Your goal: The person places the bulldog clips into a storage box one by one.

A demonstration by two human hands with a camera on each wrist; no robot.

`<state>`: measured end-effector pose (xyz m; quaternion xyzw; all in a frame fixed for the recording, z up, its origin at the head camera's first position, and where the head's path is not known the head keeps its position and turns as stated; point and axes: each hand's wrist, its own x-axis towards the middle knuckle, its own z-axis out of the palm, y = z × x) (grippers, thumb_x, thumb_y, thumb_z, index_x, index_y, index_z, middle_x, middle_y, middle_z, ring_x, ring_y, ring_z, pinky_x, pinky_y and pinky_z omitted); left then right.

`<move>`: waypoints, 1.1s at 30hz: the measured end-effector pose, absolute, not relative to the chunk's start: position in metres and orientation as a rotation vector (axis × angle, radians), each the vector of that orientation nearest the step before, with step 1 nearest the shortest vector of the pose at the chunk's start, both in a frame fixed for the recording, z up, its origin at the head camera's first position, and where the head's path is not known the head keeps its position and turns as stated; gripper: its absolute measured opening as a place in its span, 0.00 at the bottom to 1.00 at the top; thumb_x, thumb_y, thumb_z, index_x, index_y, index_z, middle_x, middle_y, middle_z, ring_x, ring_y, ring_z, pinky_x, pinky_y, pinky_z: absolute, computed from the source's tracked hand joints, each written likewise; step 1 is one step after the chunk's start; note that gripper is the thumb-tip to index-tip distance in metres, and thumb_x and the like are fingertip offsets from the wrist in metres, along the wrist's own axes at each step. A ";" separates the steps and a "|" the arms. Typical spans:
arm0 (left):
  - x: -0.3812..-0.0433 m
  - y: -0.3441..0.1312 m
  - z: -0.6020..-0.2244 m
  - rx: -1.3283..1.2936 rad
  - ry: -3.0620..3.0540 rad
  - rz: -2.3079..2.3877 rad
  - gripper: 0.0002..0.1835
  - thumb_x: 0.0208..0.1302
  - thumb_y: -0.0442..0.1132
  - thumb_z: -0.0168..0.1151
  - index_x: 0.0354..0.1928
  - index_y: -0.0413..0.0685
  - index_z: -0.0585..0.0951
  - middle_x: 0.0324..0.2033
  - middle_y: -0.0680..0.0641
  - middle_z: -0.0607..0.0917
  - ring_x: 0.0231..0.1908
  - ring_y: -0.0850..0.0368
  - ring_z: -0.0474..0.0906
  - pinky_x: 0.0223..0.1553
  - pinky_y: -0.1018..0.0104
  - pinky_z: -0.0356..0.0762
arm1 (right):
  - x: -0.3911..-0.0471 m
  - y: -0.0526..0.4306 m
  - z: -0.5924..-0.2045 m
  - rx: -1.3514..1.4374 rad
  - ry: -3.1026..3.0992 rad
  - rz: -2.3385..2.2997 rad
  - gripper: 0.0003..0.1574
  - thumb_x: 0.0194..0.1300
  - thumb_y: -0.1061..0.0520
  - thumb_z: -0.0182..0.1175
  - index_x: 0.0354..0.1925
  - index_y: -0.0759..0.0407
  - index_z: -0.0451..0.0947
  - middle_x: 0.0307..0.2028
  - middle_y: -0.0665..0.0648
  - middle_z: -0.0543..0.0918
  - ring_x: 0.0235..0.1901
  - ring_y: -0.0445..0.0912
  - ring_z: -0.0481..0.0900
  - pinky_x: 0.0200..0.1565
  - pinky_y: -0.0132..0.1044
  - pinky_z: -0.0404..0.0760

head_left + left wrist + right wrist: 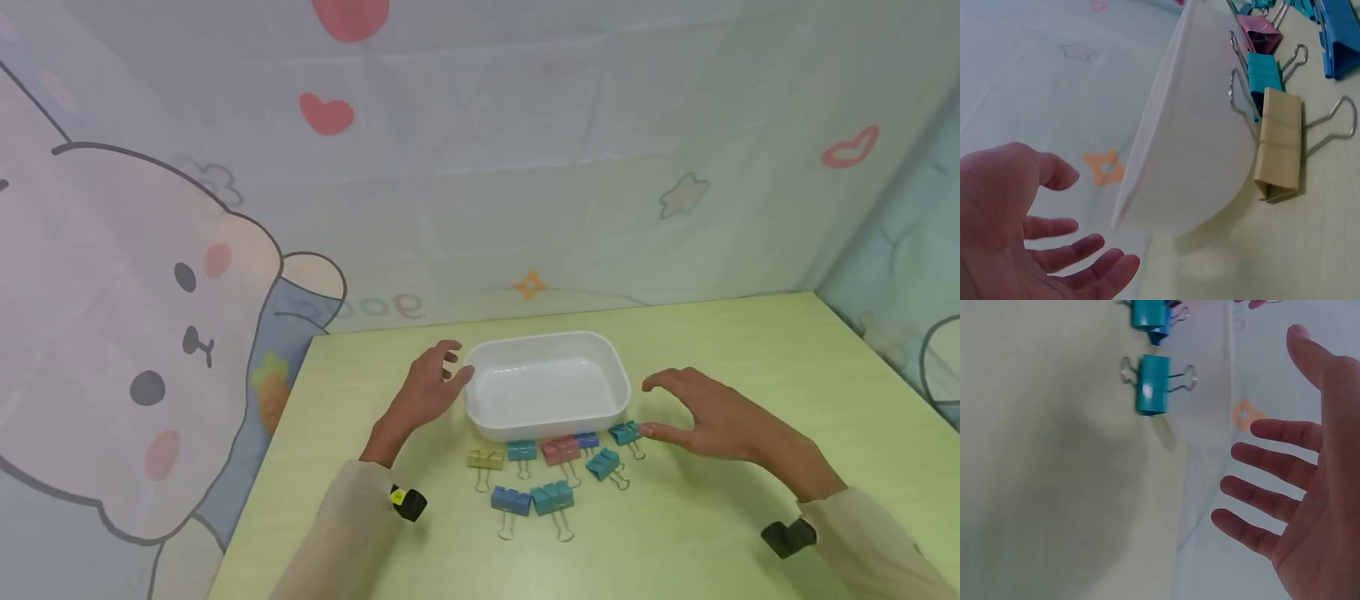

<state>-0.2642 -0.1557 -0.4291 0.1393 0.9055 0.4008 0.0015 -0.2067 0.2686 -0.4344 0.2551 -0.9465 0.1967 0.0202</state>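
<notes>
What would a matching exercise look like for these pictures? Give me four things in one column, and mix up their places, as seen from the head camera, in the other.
Things
1. White container
2. Yellow clip
3. Pink clip
4. Right hand

Places
A. Directly between a teal clip and a blue clip
B. To the right of the white container, fingers apart
C. Farther left than every other clip
D. With its rim between the left hand and the right hand

Right pairs: 1-D, 2-C, 3-A, 4-B
</notes>
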 end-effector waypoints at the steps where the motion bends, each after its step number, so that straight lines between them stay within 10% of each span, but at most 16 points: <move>1: -0.264 -0.156 -0.432 0.389 2.810 1.302 0.27 0.77 0.46 0.58 0.70 0.39 0.70 0.58 0.34 0.78 0.52 0.38 0.81 0.50 0.46 0.81 | -0.205 0.269 -0.439 0.792 -2.943 0.619 0.40 0.68 0.28 0.63 0.63 0.53 0.76 0.60 0.55 0.79 0.61 0.56 0.76 0.57 0.62 0.78; 33: -0.267 -0.145 -0.458 -0.078 2.312 1.912 0.16 0.74 0.34 0.59 0.59 0.33 0.76 0.45 0.36 0.81 0.34 0.51 0.83 0.36 0.61 0.87 | -0.215 0.258 -0.491 1.088 -2.776 0.705 0.13 0.65 0.62 0.72 0.47 0.51 0.84 0.46 0.47 0.85 0.47 0.46 0.83 0.48 0.48 0.84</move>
